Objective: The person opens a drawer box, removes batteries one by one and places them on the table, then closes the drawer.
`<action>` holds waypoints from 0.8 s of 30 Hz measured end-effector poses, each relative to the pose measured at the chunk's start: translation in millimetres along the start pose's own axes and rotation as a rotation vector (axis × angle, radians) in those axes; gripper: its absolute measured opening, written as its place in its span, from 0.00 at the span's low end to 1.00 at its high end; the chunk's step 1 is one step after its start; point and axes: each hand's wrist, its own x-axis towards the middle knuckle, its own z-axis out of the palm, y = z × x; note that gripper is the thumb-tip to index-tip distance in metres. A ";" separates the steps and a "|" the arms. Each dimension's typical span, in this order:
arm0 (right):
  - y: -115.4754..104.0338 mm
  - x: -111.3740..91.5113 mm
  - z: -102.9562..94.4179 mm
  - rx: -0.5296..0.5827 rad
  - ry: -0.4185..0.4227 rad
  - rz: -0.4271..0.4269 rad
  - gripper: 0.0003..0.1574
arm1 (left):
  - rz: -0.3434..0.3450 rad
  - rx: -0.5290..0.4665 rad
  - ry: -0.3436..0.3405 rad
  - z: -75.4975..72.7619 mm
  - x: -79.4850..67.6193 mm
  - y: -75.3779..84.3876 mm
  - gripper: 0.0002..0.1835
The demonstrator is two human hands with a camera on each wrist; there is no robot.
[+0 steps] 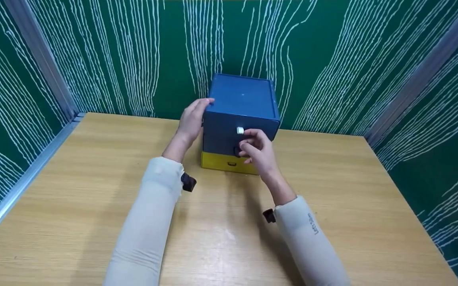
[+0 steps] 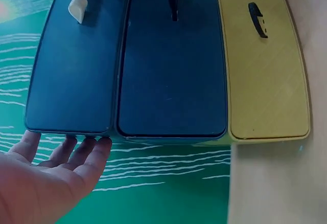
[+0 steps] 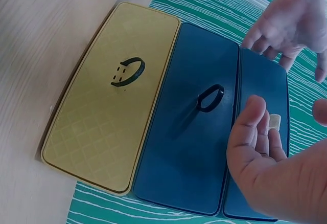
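Note:
A small chest of drawers has a blue top, two blue drawer fronts and a yellow bottom drawer. Fingers of my left hand touch the side of the chest near its top; in the left wrist view this hand has them lightly bent against the top drawer's edge. My right hand has its fingers curled at the top blue drawer, one fingertip hooked at the white loop handle. In the right wrist view the same hand partly hides that drawer.
Black loop handles stick out from the middle blue drawer and the yellow one. The chest stands at the back of a wooden table, close to a green wall with white wavy lines. Grey metal posts border the corners.

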 end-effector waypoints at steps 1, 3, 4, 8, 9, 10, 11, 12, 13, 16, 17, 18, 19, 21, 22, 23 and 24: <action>-0.3 0.6 0.6 0.008 -0.002 0.005 0.19 | -0.012 -0.018 0.002 -0.2 2.4 -0.6 0.24; -0.9 1.3 2.0 0.021 -0.005 0.014 0.18 | -0.031 -0.052 0.005 -0.3 7.0 -2.5 0.22; -0.9 1.7 2.8 0.029 -0.006 0.017 0.18 | -0.038 -0.073 0.007 -0.3 8.9 -3.8 0.22; -1.0 1.5 6.3 0.068 0.003 0.029 0.18 | -0.051 -0.136 0.024 -0.1 14.0 -9.3 0.19; -0.9 1.3 7.1 0.079 0.005 0.033 0.18 | -0.053 -0.148 0.029 -0.1 14.6 -10.6 0.18; -0.7 0.9 7.9 0.087 0.007 0.036 0.18 | -0.056 -0.156 0.032 0.0 15.2 -11.9 0.18; -0.8 0.6 8.7 0.099 0.010 0.038 0.18 | -0.060 -0.156 0.037 0.2 15.6 -13.1 0.18; -0.9 0.2 9.4 0.103 0.011 0.041 0.18 | -0.065 -0.157 0.040 0.4 15.9 -14.0 0.18; -1.1 -0.1 10.0 0.112 0.012 0.044 0.18 | -0.070 -0.159 0.042 0.7 16.2 -14.7 0.18; -2.5 -0.6 11.0 0.131 0.014 0.063 0.18 | -0.083 -0.153 0.032 1.6 14.2 -12.1 0.18; -2.9 -0.3 11.1 0.133 0.014 0.072 0.18 | -0.089 -0.147 0.025 1.9 11.9 -8.6 0.18; -3.4 0.0 11.1 0.128 0.015 0.081 0.18 | -0.090 -0.140 0.017 2.2 9.1 -4.5 0.19; -3.7 0.3 11.0 0.126 0.015 0.092 0.18 | -0.088 -0.131 0.009 2.2 6.7 -0.7 0.19; -4.3 0.6 10.8 0.117 0.020 0.107 0.17 | -0.084 -0.106 -0.006 2.2 2.4 6.5 0.19; -4.3 0.8 10.8 0.110 0.023 0.112 0.17 | -0.082 -0.098 -0.010 2.3 0.6 9.7 0.20; -4.4 0.6 11.0 0.098 0.026 0.114 0.16 | -0.078 -0.092 -0.011 2.1 2.7 7.7 0.19; -4.5 0.3 11.2 0.086 0.031 0.116 0.16 | -0.071 -0.090 -0.008 1.9 4.9 5.5 0.19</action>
